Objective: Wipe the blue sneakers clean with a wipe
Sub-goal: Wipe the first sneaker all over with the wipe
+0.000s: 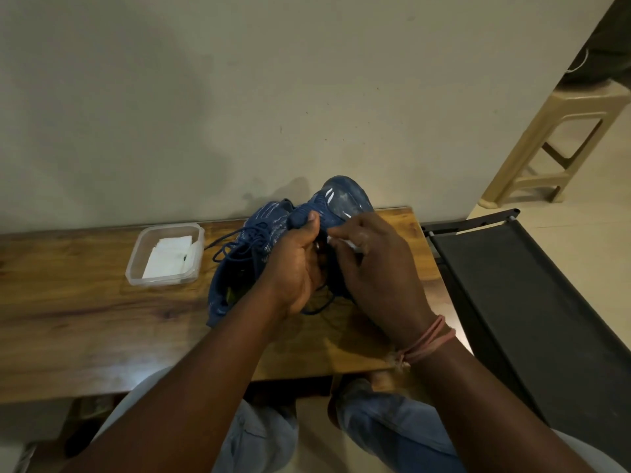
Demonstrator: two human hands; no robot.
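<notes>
Two blue sneakers sat at the right end of the wooden bench point(85, 319), close against the wall. The left hand point(293, 268) was curled round the upper of the raised sneaker point(345, 199), gripping it near the tongue with the toe pointing up and away. The right hand point(372, 257) pinched a small white wipe point(348, 243) between bent fingers and held it against that shoe's side. The second sneaker point(252, 233) lay just to the left, touching the first, its laces point(235, 245) loose over the top.

The shoes looked light, with a soft knit upper that would give under pressure, so a firm grip at the tongue or collar, or a hand inside, seemed the best way to brace the fabric for rubbing. The toe cap looked smoother and a little glossy, with pale smudges on it, and would likely wipe more easily. The wipe was thin and limp and would probably bunch unless kept folded.

A clear tub point(164, 256) with more folded wipes stood well to the left, within reach. The bench's right edge lay just beside the shoes, with a dark chair point(512, 302) below it, so a nudged shoe could slide off; open room lay to the left and toward the near edge.
</notes>
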